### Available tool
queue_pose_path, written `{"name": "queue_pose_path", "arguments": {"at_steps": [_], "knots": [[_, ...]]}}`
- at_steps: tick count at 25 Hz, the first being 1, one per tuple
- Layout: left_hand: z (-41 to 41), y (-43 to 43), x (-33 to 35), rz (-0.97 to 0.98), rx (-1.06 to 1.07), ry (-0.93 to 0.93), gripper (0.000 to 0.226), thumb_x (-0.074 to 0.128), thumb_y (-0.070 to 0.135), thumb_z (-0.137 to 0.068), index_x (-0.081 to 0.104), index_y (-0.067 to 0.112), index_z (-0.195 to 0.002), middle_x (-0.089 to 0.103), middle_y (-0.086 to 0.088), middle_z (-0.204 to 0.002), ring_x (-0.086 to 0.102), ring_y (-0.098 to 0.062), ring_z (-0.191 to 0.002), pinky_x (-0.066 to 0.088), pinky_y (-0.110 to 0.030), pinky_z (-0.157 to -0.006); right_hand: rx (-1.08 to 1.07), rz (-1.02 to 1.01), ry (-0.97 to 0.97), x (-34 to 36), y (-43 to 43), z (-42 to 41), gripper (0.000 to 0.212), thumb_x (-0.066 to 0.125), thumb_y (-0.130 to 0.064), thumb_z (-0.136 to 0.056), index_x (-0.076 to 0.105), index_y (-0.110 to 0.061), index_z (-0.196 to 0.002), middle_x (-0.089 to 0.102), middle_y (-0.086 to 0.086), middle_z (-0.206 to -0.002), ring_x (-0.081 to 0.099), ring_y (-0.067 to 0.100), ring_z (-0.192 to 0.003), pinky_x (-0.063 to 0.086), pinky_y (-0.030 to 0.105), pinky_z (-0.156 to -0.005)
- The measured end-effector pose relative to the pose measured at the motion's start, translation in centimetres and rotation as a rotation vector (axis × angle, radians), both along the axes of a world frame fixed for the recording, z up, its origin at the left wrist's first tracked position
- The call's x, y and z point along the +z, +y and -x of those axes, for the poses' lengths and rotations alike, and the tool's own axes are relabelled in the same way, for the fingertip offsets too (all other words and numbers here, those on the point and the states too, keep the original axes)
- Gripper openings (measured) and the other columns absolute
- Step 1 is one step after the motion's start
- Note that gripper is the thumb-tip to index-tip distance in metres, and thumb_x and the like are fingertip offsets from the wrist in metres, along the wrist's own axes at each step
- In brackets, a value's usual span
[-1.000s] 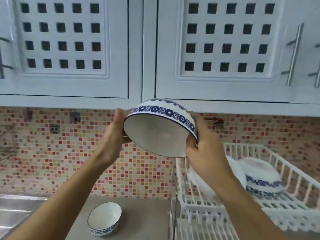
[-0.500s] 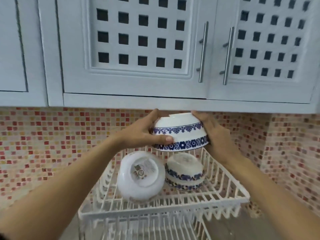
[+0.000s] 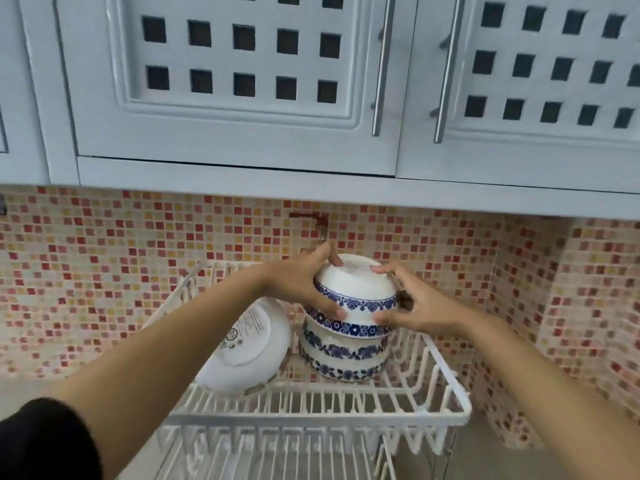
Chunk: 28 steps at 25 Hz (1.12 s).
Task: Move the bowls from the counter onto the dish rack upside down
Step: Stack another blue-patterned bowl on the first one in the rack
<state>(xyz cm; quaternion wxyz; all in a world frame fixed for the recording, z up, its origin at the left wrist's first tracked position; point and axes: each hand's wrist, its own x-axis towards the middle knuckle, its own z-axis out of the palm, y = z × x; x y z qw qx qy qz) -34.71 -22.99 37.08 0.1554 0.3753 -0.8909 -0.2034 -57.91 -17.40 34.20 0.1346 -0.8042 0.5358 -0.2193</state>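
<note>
A white bowl with blue flower bands point(image 3: 353, 292) sits upside down on top of a second upside-down blue-patterned bowl point(image 3: 343, 358) in the white wire dish rack point(image 3: 311, 415). My left hand point(image 3: 301, 282) grips the top bowl's left side, thumb low on its rim. My right hand point(image 3: 412, 306) touches its right side with fingers spread, fingertips on the base and lower rim. A plain white bowl point(image 3: 247, 344) leans upside down at the rack's left.
White wall cabinets with metal handles point(image 3: 381, 64) hang low over the rack. A red and yellow mosaic tile wall point(image 3: 104, 271) runs behind, with a small hook point(image 3: 320, 221) above the bowls. Grey counter point(image 3: 502, 459) shows at the lower right.
The bowl went from tilted in the air, to upside down above the rack, down onto the other patterned bowl. My view swung right, and the bowl left on the counter is out of sight.
</note>
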Motion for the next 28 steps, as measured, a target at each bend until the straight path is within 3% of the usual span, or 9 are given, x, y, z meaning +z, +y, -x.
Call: {"name": "queue_pose_path", "arguments": {"at_steps": [5,10,14,20,24,26,28], "knots": [[1.2,-1.1,-1.1,-0.077,0.039,-0.133,0.087,0.086,0.034,-0.059,0.021,0.033,-0.117,0.054,-0.007,-0.12,0.059,-0.025,-0.104,0.054,-0.032,-0.086,0.035,-0.021,0.167,-1.1,-1.1,0.3,0.077,0.059,-0.073,-0.068,0.017,-0.047,-0.127,0.019,-0.008,-0.151,0.037,0.015,-0.125,0.04,0.043,-0.105],[1.8,-1.9,-1.7,-0.069,0.079,-0.276,0.113,0.086,0.046,-0.055,0.007,0.041,-0.136,0.041,-0.003,-0.141,0.045,-0.025,-0.124,0.04,-0.038,-0.106,0.041,-0.043,0.298,-1.1,-1.4,0.2,0.079,0.062,-0.064,-0.073,0.019,-0.034,-0.133,0.024,-0.009,-0.15,0.042,0.009,-0.114,0.043,0.029,-0.095],[2.3,-2.3,-1.6,-0.032,0.116,-0.458,0.125,0.082,0.056,-0.053,-0.001,0.037,-0.145,0.025,0.001,-0.155,0.032,-0.025,-0.138,0.028,-0.041,-0.114,0.047,-0.055,0.345,-1.4,-1.7,0.0,0.08,0.062,-0.065,-0.072,0.019,-0.034,-0.132,0.024,-0.011,-0.15,0.044,0.014,-0.121,0.046,0.038,-0.098],[2.7,-2.4,-1.7,-0.024,0.101,-0.544,0.123,0.079,0.065,-0.045,0.013,0.036,-0.145,0.033,0.004,-0.15,0.036,-0.023,-0.135,0.032,-0.043,-0.112,0.041,-0.073,0.382,-1.4,-1.4,-0.4,0.077,0.062,-0.067,-0.071,0.019,-0.037,-0.128,0.026,-0.011,-0.149,0.046,0.015,-0.12,0.046,0.038,-0.096],[2.4,-1.9,-1.5,-0.027,0.111,-0.608,0.13,0.075,0.062,-0.06,-0.014,0.026,-0.147,0.013,0.001,-0.159,0.02,-0.023,-0.144,0.02,-0.04,-0.118,-0.003,-0.083,0.401,-0.9,-1.4,-0.7,0.091,0.067,-0.065,-0.068,0.015,-0.034,-0.137,0.035,-0.001,-0.146,0.046,0.02,-0.119,0.043,0.036,-0.097],[1.7,-1.4,-0.9,0.007,0.1,-0.568,0.124,0.071,0.061,-0.066,-0.014,0.024,-0.148,0.008,0.001,-0.16,0.017,-0.023,-0.145,0.018,-0.039,-0.119,-0.029,-0.113,0.405,-0.1,-1.5,-1.0,0.107,0.07,-0.064,-0.066,0.006,-0.032,-0.145,0.029,0.001,-0.151,0.04,0.022,-0.129,0.037,0.036,-0.105],[0.2,-1.0,0.1,0.115,0.083,-0.482,0.104,0.063,0.055,-0.078,-0.002,0.018,-0.15,0.012,-0.002,-0.159,0.021,-0.023,-0.144,0.019,-0.037,-0.117,-0.04,-0.128,0.384,0.9,-1.5,-1.7,0.113,0.069,-0.061,-0.068,-0.003,-0.028,-0.149,0.013,-0.002,-0.157,0.026,0.019,-0.139,0.025,0.034,-0.113]]}}
